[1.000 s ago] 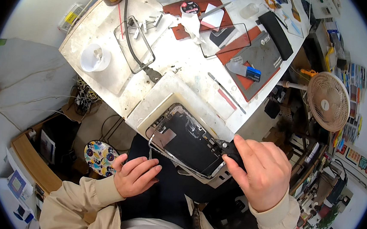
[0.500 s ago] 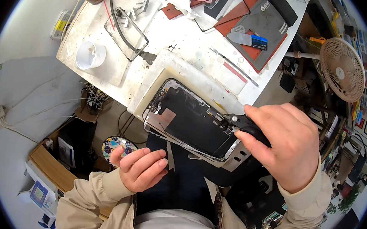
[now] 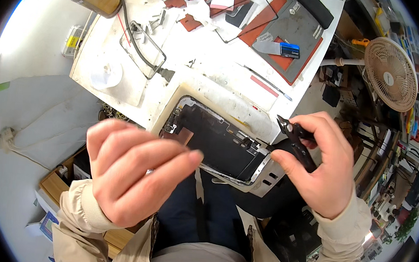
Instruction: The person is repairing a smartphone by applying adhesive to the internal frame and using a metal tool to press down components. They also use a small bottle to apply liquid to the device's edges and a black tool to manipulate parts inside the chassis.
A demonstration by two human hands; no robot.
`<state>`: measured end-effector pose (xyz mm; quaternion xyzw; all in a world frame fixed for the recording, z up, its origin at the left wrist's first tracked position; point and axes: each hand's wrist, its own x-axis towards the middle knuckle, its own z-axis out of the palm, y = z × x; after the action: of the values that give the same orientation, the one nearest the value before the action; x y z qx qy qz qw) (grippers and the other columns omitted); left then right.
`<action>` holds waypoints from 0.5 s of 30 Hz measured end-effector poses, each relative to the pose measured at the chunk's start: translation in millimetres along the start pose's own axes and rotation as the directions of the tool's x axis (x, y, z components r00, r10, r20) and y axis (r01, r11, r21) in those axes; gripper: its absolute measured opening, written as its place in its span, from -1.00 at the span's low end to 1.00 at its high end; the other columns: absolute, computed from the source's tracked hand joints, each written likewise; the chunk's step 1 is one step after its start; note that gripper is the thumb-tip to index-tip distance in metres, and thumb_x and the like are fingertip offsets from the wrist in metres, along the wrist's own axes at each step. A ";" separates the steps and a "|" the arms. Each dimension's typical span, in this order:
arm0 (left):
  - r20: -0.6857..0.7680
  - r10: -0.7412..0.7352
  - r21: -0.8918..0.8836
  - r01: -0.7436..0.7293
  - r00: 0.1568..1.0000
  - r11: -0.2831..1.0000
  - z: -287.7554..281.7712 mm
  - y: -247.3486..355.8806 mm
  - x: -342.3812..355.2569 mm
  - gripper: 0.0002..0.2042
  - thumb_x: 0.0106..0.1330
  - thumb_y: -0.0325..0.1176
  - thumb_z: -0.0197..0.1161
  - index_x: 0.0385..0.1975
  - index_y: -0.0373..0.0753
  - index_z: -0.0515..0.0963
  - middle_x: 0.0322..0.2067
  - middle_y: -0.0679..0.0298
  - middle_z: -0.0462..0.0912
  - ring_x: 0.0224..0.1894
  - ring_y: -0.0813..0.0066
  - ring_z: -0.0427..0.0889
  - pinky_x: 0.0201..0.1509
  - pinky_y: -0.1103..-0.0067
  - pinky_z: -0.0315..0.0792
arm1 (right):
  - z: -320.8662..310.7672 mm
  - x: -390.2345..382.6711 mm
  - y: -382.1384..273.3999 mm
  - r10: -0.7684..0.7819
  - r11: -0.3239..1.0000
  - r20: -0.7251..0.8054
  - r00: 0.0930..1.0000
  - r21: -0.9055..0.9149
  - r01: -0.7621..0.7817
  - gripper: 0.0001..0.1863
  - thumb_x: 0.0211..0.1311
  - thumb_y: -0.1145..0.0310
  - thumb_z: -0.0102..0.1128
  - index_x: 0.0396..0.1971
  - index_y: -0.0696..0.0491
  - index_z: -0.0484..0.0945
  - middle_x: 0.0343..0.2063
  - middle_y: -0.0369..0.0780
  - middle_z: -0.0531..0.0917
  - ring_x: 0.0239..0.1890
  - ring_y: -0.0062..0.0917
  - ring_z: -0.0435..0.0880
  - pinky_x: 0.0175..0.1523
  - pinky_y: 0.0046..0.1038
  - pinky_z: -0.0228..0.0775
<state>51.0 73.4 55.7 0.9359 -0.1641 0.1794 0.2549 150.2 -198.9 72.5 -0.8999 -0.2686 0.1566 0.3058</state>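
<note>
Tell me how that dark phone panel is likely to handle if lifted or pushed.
The dark phone panel is probably light and fairly stiff, being thin and flat. It could be fragile, as small parts sit exposed on its face. Pushed, it would likely slide rather than roll, lying flat on the cream pad.

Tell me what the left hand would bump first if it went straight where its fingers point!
The left hand would probably meet the black device, just beyond its fingers; but it looks raised, so it might pass above.
</note>
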 end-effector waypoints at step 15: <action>0.496 0.196 -0.125 -0.154 0.846 0.980 34.5 -15.5 75.7 -0.81 0.12 -0.40 0.53 -0.29 -0.14 0.69 -0.21 0.42 0.65 -0.11 0.37 0.56 0.03 0.41 0.38 | 22.8 -10.8 12.6 0.248 0.896 0.044 0.968 0.371 -0.246 -0.66 0.17 0.52 0.47 -0.05 0.12 0.61 -0.32 -0.11 0.72 -0.33 -0.32 0.75 -0.18 -0.36 0.59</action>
<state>132.7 51.3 53.2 0.9202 -0.3168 -0.0568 0.2229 136.2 -203.0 48.4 -0.8523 -0.1170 0.2405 0.4494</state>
